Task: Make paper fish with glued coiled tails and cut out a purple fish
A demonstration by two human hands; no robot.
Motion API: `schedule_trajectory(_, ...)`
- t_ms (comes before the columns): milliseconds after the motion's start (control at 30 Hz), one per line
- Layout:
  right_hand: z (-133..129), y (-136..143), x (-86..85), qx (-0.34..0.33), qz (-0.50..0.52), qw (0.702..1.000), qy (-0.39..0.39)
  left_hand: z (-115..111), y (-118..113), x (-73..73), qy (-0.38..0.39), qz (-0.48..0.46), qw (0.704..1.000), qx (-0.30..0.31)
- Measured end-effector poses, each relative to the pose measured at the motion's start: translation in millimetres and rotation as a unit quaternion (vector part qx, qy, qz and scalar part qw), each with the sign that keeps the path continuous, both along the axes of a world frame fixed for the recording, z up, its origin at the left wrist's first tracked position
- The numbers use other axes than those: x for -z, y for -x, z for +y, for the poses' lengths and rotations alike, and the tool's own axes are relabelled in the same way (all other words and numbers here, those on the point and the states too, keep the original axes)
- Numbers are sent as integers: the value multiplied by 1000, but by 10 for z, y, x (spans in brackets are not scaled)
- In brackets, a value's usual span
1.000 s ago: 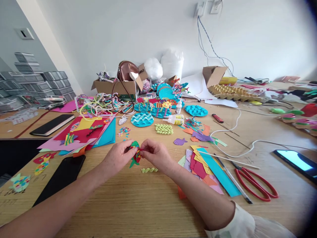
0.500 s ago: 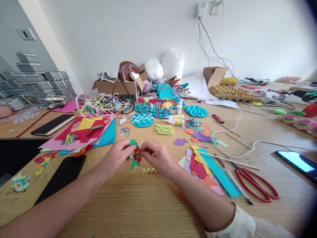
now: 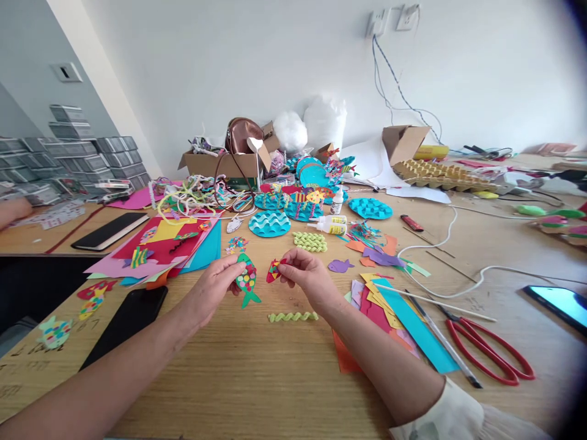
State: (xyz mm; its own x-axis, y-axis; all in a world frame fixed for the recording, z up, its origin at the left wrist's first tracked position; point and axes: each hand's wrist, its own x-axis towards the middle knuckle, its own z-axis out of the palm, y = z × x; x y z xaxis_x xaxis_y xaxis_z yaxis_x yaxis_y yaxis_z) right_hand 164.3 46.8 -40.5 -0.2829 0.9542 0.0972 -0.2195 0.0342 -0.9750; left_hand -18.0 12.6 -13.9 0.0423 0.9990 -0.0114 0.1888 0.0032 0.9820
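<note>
My left hand pinches a green paper fish with coloured dots on its body and its tail pointing down. A small gap to the right, my right hand grips a smaller red paper fish with yellow and green patches. Below the hands a twisted light green paper strip lies on the table. Beyond them are a stack of similar green twisted strips, a heap of small coloured dots and a purple paper fish.
Red-handled scissors, a pen and paper scraps lie on the right. Glue bottles and blue wavy discs stand farther back. A black phone is at left; another person's hand shows at the far left.
My hands have moved apart: the red fish, earlier over the green fish, is now held off to its right. The twisted strip below shows more fully. The view has shifted slightly.
</note>
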Motion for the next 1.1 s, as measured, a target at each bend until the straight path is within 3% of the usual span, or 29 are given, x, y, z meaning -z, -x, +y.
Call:
schedule_trajectory(200,43,-26,49,21,10,999,43,-2,109,-8,23,5,1000,-2)
schedule_trajectory(333,21,-26,40,16,8,999,48,28,361,-7,23,44,998,-29)
schedule_trajectory(500,-4,-3,36,-1,-20,999,48,149,1008,-46,15,69,990,-123)
schedule_trajectory(667,-9,-5,41,-7,-33,998,55,285,1755,-283,0,68,971,-230)
schedule_trajectory(833,2,-11,63,-12,-39,998,56,414,2249,-443,-3,69,955,-288)
schedule_trajectory(967,-7,10,74,-12,-52,997,57,571,2507,-279,29,104,939,-326)
schedule_trajectory(1100,-10,27,85,-29,-62,996,58,688,2659,-28,30,139,937,-318)
